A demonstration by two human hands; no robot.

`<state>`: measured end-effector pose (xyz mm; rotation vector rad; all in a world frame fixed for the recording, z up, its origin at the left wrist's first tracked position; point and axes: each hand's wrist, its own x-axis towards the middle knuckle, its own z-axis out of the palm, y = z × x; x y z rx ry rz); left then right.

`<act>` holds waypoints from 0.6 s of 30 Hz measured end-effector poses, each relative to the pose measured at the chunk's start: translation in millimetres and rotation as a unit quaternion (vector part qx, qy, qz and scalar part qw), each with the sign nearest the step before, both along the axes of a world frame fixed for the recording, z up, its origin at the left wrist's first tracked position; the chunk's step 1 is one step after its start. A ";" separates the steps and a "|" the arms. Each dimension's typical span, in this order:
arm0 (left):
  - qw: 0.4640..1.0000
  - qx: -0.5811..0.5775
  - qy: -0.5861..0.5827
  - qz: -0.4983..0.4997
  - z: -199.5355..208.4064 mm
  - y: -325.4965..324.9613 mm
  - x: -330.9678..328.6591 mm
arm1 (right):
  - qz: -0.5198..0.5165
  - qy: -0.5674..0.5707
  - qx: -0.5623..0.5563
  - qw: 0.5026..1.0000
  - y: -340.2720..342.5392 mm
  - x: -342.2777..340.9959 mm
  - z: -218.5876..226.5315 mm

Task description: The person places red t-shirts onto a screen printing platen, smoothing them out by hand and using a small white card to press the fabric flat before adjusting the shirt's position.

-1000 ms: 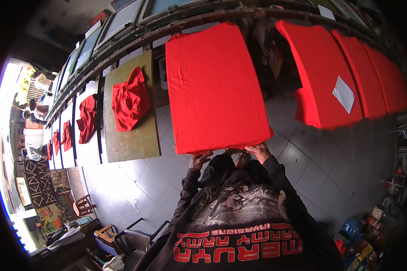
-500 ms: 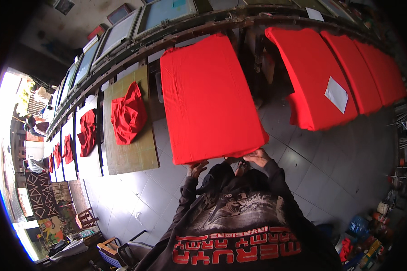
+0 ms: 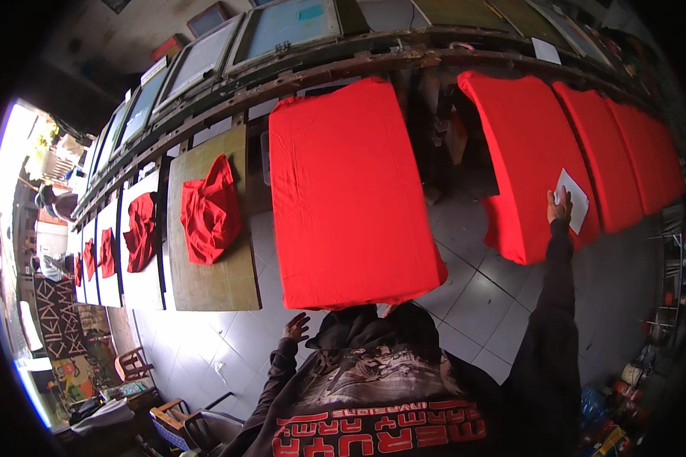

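Presently, the right hand [image 3: 559, 208] touches a white sheet [image 3: 578, 198] lying on the right-side red panel [image 3: 514, 152] — whether it grips cannot be told. The left hand [image 3: 296, 327], splayed and empty, is near the central red panel [image 3: 351, 190]. Further left, crumpled red cloth [image 3: 212, 217] lies on an olive board [image 3: 213, 293].

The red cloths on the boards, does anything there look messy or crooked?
The red heap on the olive board looks crumpled, unlike the flatter middle cloth; more heaps lie further left. The white sheet at the right hand sits askew on its red cloth.
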<state>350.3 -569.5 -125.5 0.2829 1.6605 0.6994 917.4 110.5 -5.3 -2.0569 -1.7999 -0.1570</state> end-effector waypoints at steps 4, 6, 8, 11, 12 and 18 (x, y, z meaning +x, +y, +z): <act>0.982 -0.075 -0.048 0.168 21.4 -34.8 8.4 | -0.049 -0.091 -0.095 0.990 6.4 -33.2 -5.7; 0.976 -0.076 -0.055 0.198 27.9 -46.9 18.8 | -0.030 -0.125 -0.050 0.990 3.5 -39.7 -3.2; 0.974 -0.066 -0.065 0.206 32.0 -56.1 34.9 | -0.012 -0.131 -0.039 0.991 -5.2 -40.8 -5.1; 0.972 -0.014 -0.113 0.204 28.3 -53.1 52.6 | 0.025 -0.145 0.001 0.989 -5.6 -29.4 -1.9; 0.971 -0.022 -0.108 0.211 32.5 -54.9 62.0 | 0.043 -0.168 -0.005 0.985 -11.1 -34.9 1.0; 0.997 0.027 0.050 0.046 79.9 5.3 81.1 | 0.205 0.059 0.096 0.972 -35.2 -60.4 14.3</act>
